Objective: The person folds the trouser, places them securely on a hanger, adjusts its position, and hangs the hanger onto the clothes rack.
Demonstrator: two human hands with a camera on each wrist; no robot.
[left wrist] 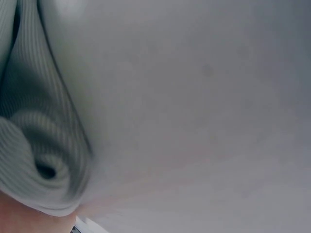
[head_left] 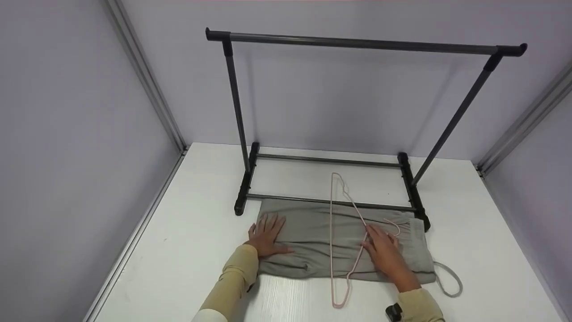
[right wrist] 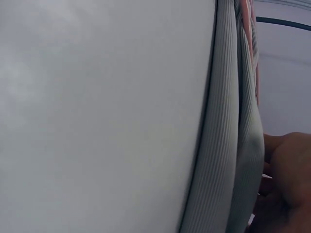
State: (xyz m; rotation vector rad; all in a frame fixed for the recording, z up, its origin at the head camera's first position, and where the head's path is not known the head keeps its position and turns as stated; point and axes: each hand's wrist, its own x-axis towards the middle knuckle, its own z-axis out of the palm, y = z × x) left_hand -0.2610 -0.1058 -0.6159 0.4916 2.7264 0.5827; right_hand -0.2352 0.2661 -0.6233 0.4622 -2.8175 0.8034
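Note:
Grey ribbed trousers [head_left: 304, 226], folded into a long strip, lie on the white table with the gathered waistband [head_left: 418, 241] to the right. My left hand [head_left: 267, 237] rests with spread fingers on their left end. Across the right half lies a pink clothes hanger [head_left: 331, 241], its long bar running away from me and its hook over the waistband side. My right hand [head_left: 384, 252] pinches the hanger near the base of the hook, low over the cloth. In the left wrist view, a rolled fold of the trousers [left wrist: 43, 145] shows; the right wrist view catches their edge [right wrist: 221, 121].
A black garment rack [head_left: 357, 43] stands behind, its front lower rail [head_left: 290, 198] along the trousers' far edge. A grey drawstring [head_left: 458, 281] loops onto the table [head_left: 187, 250] at right. Pale walls [head_left: 89, 112] enclose the left, back and right.

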